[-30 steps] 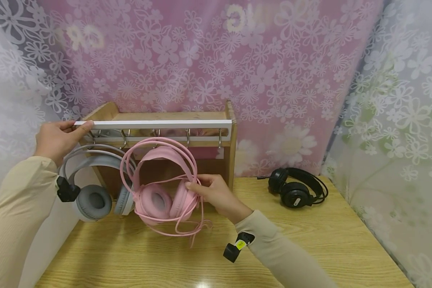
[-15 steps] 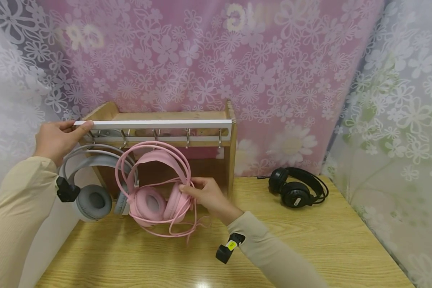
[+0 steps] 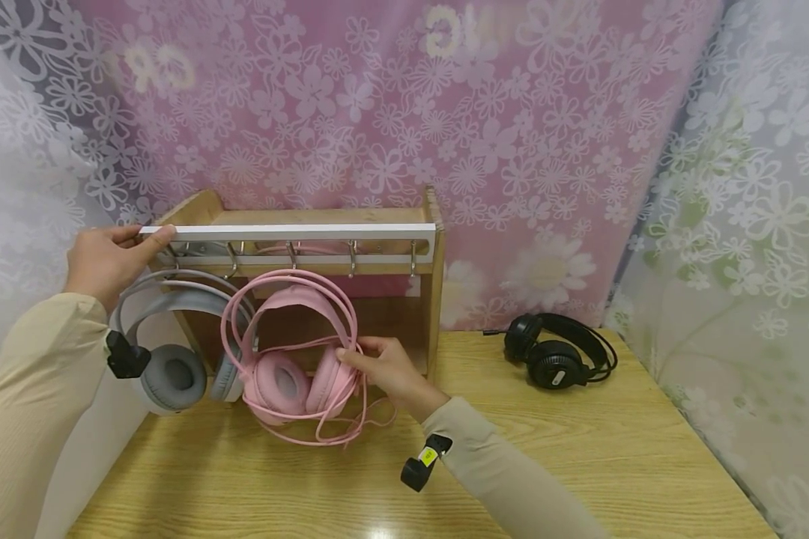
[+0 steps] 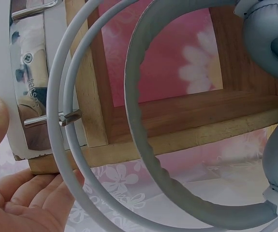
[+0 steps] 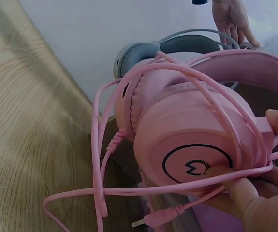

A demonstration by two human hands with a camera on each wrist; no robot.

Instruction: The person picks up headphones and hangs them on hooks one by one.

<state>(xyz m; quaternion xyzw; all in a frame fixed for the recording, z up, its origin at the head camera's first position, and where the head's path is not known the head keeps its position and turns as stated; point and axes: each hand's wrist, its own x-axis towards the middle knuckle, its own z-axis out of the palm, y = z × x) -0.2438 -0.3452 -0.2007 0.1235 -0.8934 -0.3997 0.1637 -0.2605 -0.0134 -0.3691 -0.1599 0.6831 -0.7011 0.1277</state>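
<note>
Presently: right hand gripping pink padded headphones by the right earcup, fingers clamped on cup and tangled pink cable, headband looped over a metal hook of the wooden rack with white rail. Left hand holding the rail's left end, thumb on top, fingers curled beneath, just above grey headphones hanging from the leftmost hook. Black headphones lying on the wood-grain table, well apart to the right.

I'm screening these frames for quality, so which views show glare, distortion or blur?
Head view: a bright glare patch on the table near the bottom edge, and wide-angle bending at the frame edges. Left wrist view: the chrome hook plate carries mirror reflections. Right wrist view: dim overall, the pink headphones fairly sharp.
</note>
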